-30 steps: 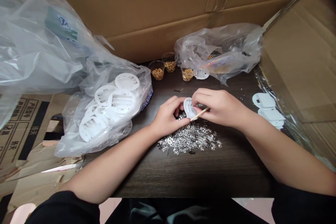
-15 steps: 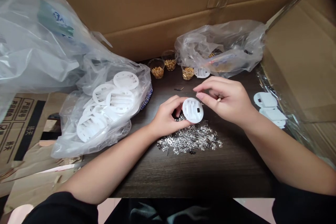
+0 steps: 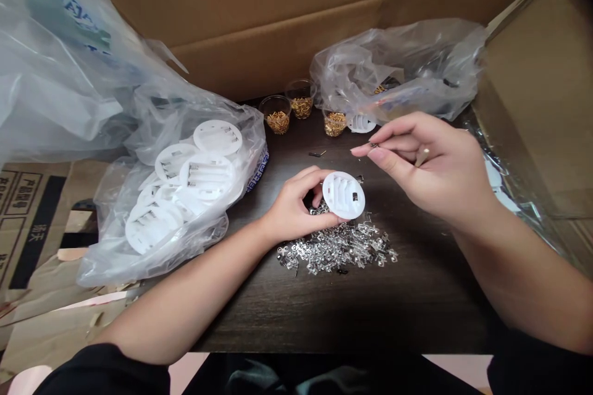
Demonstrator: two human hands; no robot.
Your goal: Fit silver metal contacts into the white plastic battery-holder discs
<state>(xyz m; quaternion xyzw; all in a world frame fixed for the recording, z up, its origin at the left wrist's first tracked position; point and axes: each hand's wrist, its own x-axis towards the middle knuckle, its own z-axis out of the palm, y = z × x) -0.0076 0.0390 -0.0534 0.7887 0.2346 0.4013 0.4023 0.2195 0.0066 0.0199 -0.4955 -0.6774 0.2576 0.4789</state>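
Observation:
My left hand (image 3: 303, 200) is closed on the rim of a round white plastic battery case (image 3: 341, 195), which is tilted to show its slots and a small dark square opening. Up and to the right of the case, my right hand (image 3: 430, 166) pinches a tiny dark metal piece (image 3: 373, 145) between thumb and index finger. A thin pale stick (image 3: 422, 157) pokes out from among that hand's curled fingers. Under the case lies a heap of small silver metal contacts and springs (image 3: 333, 250), partly covered by my left hand.
On the left, a clear plastic bag (image 3: 106, 259) holds several white battery cases (image 3: 208, 176). Clear cups (image 3: 277, 116) of gold-coloured pins stand at the back, beside another plastic bag (image 3: 403, 74). More white cases (image 3: 503, 191) lie at the right. Cardboard walls (image 3: 278, 18) surround the dark table (image 3: 352, 315).
My right hand has moved up and to the right, away from the battery case, and now shows a tiny metal piece in its fingertips. My left hand stays on the case. The view has shifted slightly.

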